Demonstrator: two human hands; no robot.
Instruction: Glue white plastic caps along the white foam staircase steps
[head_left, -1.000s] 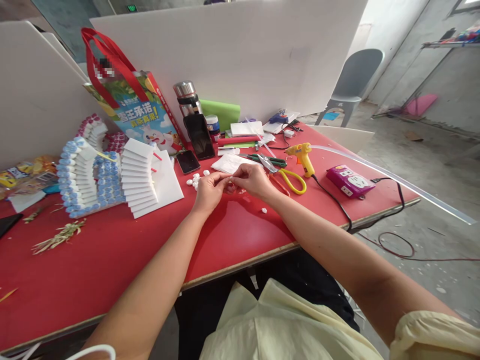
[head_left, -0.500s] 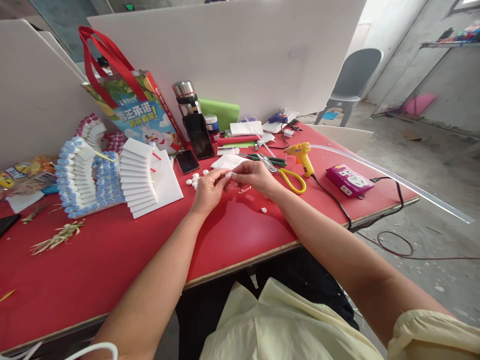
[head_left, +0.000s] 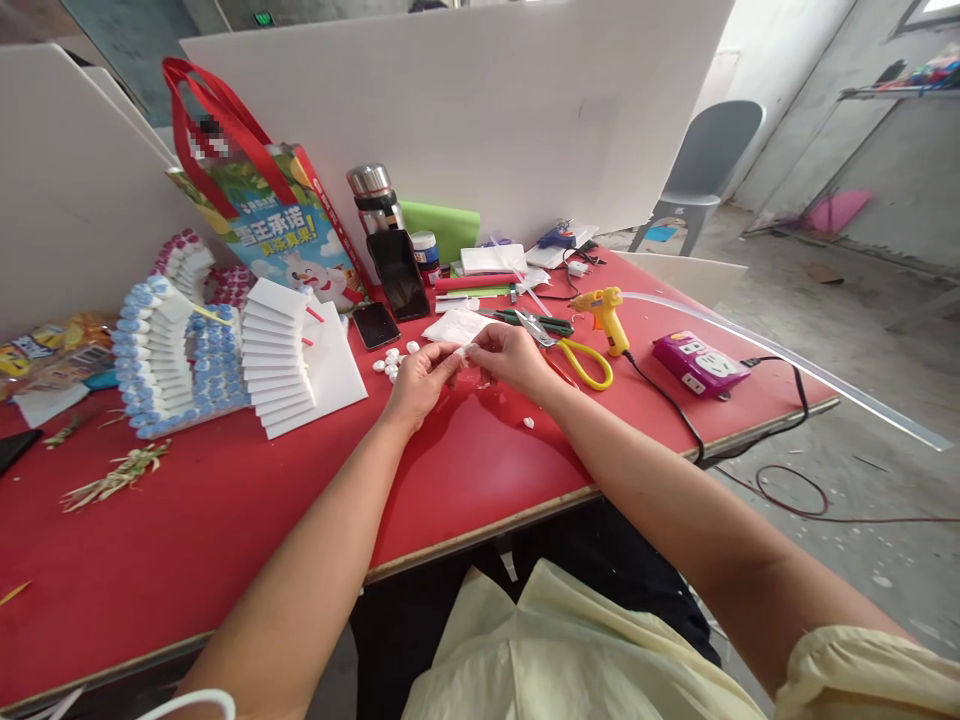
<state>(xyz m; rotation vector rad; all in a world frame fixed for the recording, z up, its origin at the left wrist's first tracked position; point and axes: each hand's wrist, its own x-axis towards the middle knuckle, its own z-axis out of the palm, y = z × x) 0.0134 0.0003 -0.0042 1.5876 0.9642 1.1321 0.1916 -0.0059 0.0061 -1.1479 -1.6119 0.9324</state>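
Observation:
Over the red table, my left hand (head_left: pixel 422 384) and my right hand (head_left: pixel 507 357) meet fingertip to fingertip. Pinched between them is a small white piece (head_left: pixel 462 352), perhaps soft paper; its exact kind is too small to make out. Just left of my left hand lie several small white balls (head_left: pixel 390 360). Behind the hands is a stack of thin white sheets (head_left: pixel 454 326). One white scrap (head_left: pixel 529 423) rests on the table below my right hand. Yellow-handled cutters (head_left: pixel 581 360) lie beside my right hand.
A yellow glue gun (head_left: pixel 606 312) and purple power strip (head_left: pixel 697 365) stand at right, with trailing cords. At left are a fanned white foam-like piece (head_left: pixel 276 355), a blue-and-white stacked piece (head_left: pixel 161 355), a phone (head_left: pixel 375 325), a thermos (head_left: pixel 373 195) and a gift bag (head_left: pixel 285 235).
Both hands stay joined on the small white piece, with slight finger movements. The right fingers have shifted a little. The view has moved very slightly.

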